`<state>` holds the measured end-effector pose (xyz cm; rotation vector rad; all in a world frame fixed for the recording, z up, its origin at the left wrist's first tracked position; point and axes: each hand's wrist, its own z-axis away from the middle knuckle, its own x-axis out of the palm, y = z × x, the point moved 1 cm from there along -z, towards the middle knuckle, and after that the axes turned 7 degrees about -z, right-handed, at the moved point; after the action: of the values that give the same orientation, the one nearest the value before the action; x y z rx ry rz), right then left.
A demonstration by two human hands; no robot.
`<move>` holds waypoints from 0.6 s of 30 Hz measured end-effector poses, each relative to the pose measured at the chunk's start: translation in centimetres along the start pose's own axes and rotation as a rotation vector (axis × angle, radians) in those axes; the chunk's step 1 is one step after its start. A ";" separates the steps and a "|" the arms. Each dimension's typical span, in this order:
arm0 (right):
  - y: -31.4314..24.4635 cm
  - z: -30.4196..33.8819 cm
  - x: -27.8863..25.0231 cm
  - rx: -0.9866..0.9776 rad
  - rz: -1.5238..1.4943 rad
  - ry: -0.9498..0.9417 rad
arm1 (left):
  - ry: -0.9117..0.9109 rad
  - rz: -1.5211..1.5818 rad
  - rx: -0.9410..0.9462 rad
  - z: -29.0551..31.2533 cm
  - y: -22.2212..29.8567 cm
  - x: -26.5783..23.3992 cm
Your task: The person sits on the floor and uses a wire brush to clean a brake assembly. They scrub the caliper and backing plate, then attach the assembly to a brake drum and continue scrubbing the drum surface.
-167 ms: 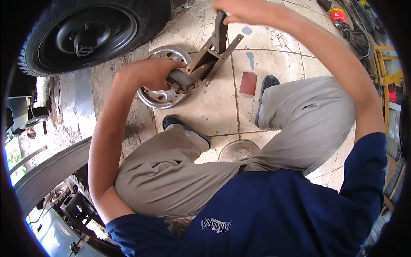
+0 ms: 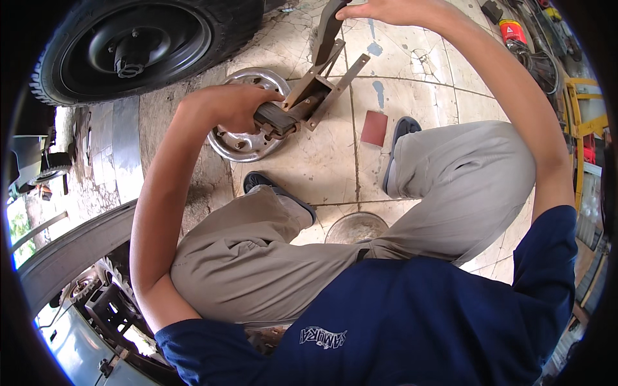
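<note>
The left hand [image 2: 237, 110] is curled firmly over a dark block [image 2: 275, 119] at the lower-left end of a metal bracket [image 2: 340, 90], its fingers closed with no gap showing. The bracket slants up and right, its two long side plates standing apart with a channel between them. Beyond its upper end, the right hand [image 2: 380, 9] grips the top of a dark tool, probably a brush, with the thumb along its edge; part of this hand is cut off by the upper border. The tool's lower end comes down beside the bracket's left plate.

A silver wheel rim [image 2: 226, 147] lies behind the left hand, and a big black tyre [image 2: 235, 35] bounds the upper left. To the right of the bracket, tiled floor [image 2: 335, 151] runs across to a reddish sheet [image 2: 374, 128], which lies near the right shoe [image 2: 400, 145]. The left shoe [image 2: 283, 196] is below the wheel rim, well apart from the right one.
</note>
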<state>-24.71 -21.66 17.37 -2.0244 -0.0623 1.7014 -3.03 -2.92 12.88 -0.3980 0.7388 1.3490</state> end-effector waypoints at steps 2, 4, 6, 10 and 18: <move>0.0 0.1 -0.1 0.004 -0.078 0.032 | 0.007 -0.013 -0.004 -0.1 -0.1 0.2; 0.1 0.4 -0.1 -0.029 -0.131 0.058 | 0.005 0.005 -0.010 -0.1 0.1 0.1; -0.5 0.4 -0.1 -0.055 -0.151 0.054 | 0.000 0.022 -0.010 0.0 0.2 0.0; -1.2 0.1 0.7 -0.127 -0.172 0.062 | -0.011 0.034 0.005 0.4 0.3 -0.3; -0.9 0.3 3.9 -0.067 -0.305 -0.033 | 0.016 0.037 0.044 0.0 -0.1 0.4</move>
<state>-23.86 -19.43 14.17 -1.9183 -0.4228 1.5568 -2.94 -2.65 12.55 -0.3620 0.7910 1.3637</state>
